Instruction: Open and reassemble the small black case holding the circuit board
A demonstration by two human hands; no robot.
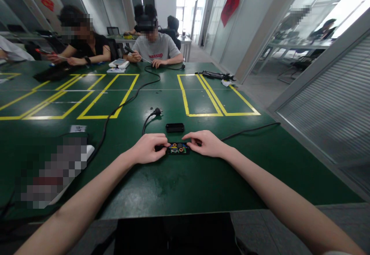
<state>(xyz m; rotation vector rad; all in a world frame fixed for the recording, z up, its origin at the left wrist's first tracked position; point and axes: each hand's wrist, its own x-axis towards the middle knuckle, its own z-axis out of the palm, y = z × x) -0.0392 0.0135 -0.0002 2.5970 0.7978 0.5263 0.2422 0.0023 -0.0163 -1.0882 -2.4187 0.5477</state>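
L hand (pixel 148 148) + R hand (pixel 204 144) pinch ends of open adapter (pixel 178 148) on green table (pixel 173 181); black cover (pixel 175 127) just behind.

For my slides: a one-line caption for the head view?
Both hands pinch an opened black device on a green table, its cover lying behind.

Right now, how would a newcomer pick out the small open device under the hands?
On the green table, look at the near edge where the left hand and right hand meet. The open device lies between them; unlike the plain black cover behind it, it shows coloured parts.
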